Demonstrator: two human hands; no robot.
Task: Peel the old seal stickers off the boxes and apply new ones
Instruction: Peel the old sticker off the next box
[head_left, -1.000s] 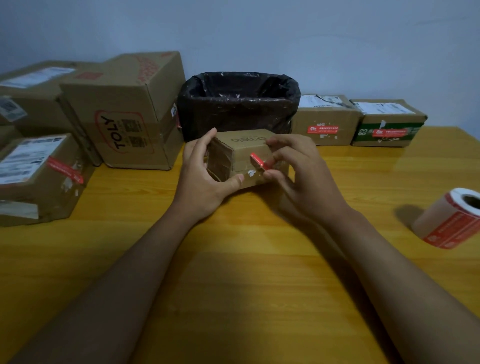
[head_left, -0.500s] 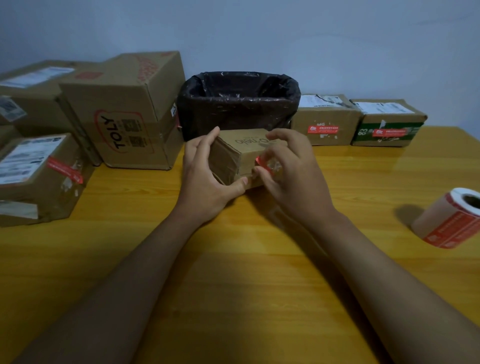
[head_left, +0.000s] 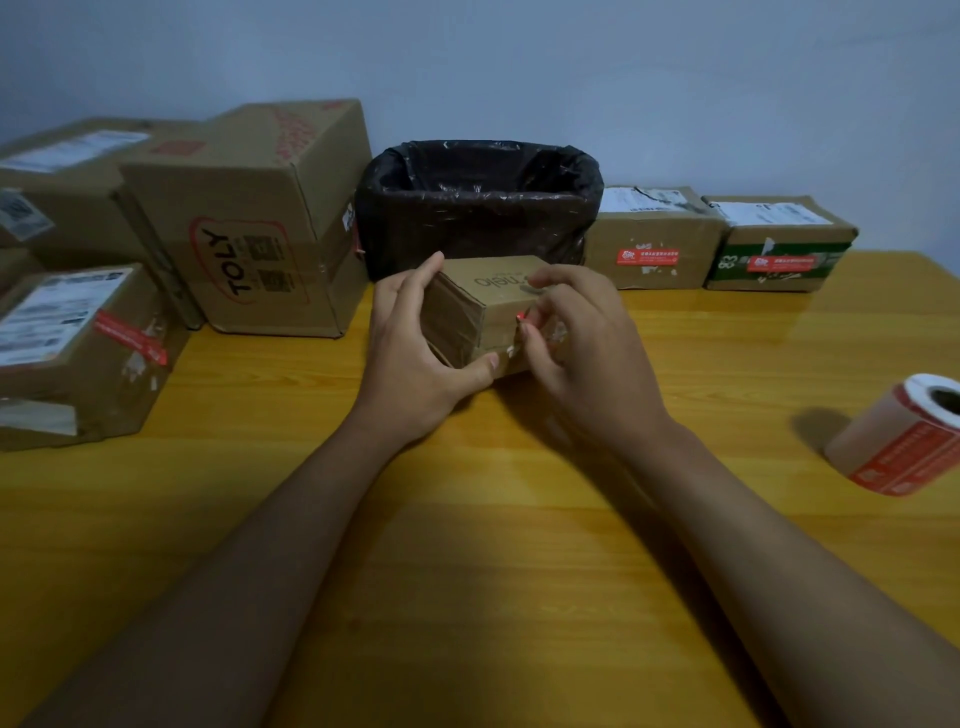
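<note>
Nearest to the camera, two forearms cross the bare tabletop (head_left: 467, 571) toward 12 o'clock. Left hand (head_left: 415, 353) grips the small box (head_left: 483, 312) at centre: fingers over its top edge, thumb under the front corner. This probably keeps the box from sliding while the other hand pulls. Right hand (head_left: 582, 353) pinches a curled red bit of the old seal sticker (head_left: 521, 318) on the box front w/ thumb & finger tips, so peeling seems half done; how much is still stuck I cannot tell, the hand hides it. Box is plain brown cardboard w/ clear tape on the left side, some white torn residue near the sticker, printed letters on top.

At 3 o'clock the sticker roll (head_left: 904, 441) lies on its side, well apart, prob. waiting for the new seal. Just behind the box, at 12, stands a bin w/ black bag (head_left: 478, 208), likely for the peeled scraps. At 1-2 o'clock two boxes w/ red seals (head_left: 649, 257). At 9-11 o'clock bigger boxes, one marked TOLY (head_left: 244, 218).
</note>
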